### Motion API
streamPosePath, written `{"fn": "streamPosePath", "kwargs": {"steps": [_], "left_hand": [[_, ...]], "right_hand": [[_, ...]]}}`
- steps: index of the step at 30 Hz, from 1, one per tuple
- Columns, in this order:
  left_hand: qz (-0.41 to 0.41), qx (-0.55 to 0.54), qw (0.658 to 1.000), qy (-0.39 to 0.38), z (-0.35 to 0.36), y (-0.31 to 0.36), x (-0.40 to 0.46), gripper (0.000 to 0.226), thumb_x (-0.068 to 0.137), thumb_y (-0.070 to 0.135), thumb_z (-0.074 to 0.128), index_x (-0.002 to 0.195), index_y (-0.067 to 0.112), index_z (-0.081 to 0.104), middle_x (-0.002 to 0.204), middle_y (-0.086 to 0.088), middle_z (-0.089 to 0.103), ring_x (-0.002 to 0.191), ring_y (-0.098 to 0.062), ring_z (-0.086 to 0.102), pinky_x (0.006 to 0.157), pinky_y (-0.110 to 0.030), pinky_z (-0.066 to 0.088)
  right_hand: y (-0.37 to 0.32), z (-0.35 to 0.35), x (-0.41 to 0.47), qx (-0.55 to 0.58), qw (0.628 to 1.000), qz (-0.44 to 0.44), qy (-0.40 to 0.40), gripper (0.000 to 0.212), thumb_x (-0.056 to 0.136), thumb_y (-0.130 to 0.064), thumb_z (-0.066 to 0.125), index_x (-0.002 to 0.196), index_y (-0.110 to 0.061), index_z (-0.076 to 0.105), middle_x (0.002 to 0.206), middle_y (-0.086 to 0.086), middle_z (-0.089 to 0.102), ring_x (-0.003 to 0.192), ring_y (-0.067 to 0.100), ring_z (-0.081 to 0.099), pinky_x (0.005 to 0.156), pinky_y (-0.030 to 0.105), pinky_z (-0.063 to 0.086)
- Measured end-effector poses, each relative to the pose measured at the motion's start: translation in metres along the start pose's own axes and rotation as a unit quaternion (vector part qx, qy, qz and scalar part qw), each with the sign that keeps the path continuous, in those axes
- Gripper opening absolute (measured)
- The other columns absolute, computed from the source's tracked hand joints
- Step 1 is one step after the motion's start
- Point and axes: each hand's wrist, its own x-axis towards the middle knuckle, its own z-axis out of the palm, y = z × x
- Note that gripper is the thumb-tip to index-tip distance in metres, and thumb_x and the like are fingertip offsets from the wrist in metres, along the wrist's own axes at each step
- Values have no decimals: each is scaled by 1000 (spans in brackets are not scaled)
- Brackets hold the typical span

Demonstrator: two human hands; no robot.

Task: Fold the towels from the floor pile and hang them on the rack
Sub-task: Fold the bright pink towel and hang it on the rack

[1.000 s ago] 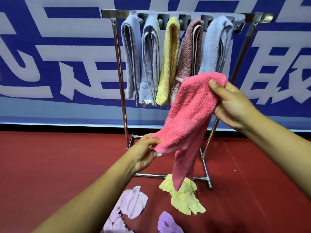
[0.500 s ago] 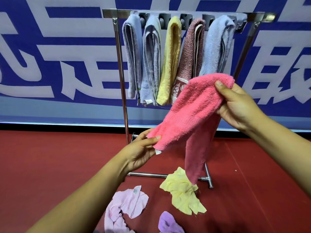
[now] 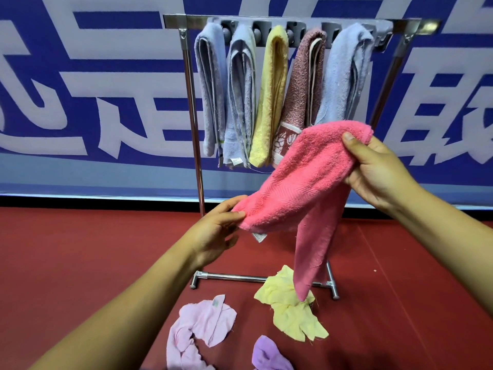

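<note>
Red floor (image 3: 80, 263), blue banner (image 3: 106, 76) behind rack (image 3: 192, 102).

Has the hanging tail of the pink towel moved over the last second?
Yes. The pink towel's tail has swung right and lifted, judged against the yellow cloth on the floor: it hung over the cloth's middle, now over its right part.
</note>
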Motion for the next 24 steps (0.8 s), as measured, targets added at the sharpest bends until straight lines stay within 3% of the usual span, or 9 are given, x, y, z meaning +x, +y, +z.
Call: {"fn": "streamPosePath", "kwargs": {"steps": [5,10,13,17,19,21,24], "left_hand": [[16,-51,999,6,3,3,1,36,92,-2,46,117,17,64,97,-2,67,73,-12,61,70,-27,57],[4,-134,991,-20,3,5,0,40,91,-7,36,121,4,60,102,-13,70,77,-15,70,82,-29,56],[-7,-197,980,-31,2,7,-1,40,88,-6,39,123,1,58,105,-14,70,81,-17,72,79,-29,59],[1,-293,956,-29,2,7,-1,58,72,-15,33,127,-5,51,121,-25,61,92,-26,71,80,-35,59],[7,-262,965,-21,3,8,-2,60,76,-22,28,128,-3,52,122,-19,62,93,-20,70,82,-29,58],[11,-211,977,6,6,7,-1,48,86,-22,30,118,0,59,108,-10,68,82,-12,71,74,-20,58],[20,-155,987,34,11,5,1,26,91,-14,43,103,-1,63,91,-10,70,74,-10,71,71,-19,58]], "right_hand": [[1,-1,1,-6,1000,0,-5,16,92,-19,48,102,-15,59,85,-1,74,83,11,69,79,37,57],[1,-1,1,-9,1000,1,1,15,95,-19,46,103,-17,59,85,-2,74,84,11,70,72,36,59],[-1,1,1,4,1000,1,3,20,101,-16,38,102,-19,57,85,-3,74,83,10,70,72,35,59],[-1,2,1,0,1000,11,3,20,101,-16,38,105,-18,57,88,-3,74,86,11,70,71,36,59],[1,1,1,-4,1000,15,4,19,101,-17,39,107,-18,57,88,-3,74,87,11,70,71,36,59],[2,2,0,-2,1000,17,2,19,101,-16,39,108,-17,57,88,-3,74,87,11,70,73,36,59],[2,4,0,10,1000,12,-2,20,101,-14,37,105,-15,58,86,-2,74,84,10,70,78,33,58]]}}
